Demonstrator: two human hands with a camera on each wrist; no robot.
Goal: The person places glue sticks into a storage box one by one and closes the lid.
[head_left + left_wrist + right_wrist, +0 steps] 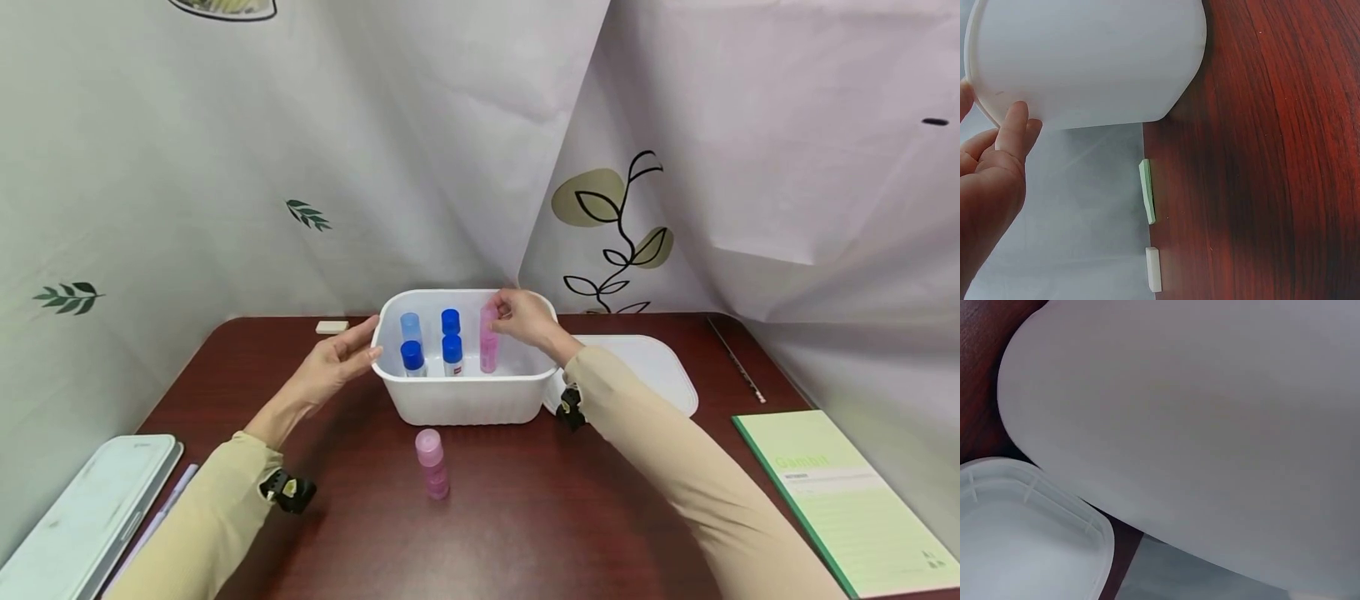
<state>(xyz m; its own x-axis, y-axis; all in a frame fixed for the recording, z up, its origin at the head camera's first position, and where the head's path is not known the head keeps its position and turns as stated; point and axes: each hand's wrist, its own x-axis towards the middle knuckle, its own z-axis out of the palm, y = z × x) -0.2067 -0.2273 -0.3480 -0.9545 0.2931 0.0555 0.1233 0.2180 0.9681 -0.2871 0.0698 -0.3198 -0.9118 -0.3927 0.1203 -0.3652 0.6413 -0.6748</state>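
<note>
My right hand (525, 318) reaches over the rim and pinches the top of a pink bottle (489, 354) inside a white container (465, 402). Whether a second pink bottle overlaps it, I cannot tell. Left of it stand several clear bottles with blue caps, among them a front one (452, 354) and a paler-capped one (410, 327). At the container's left end my left hand (330, 362) holds the rim. In the left wrist view, its fingers (1016, 128) lie against the outer wall. Another pink bottle (432, 467) stands upright on the table in front.
A white lid (645, 367) lies right of the container, partly behind my arm. Farther right are a pencil (735, 358) and a green notebook (847, 492). A pale case (90, 508) and a purple pen (153, 525) lie left. A white eraser (332, 327) is near the back edge.
</note>
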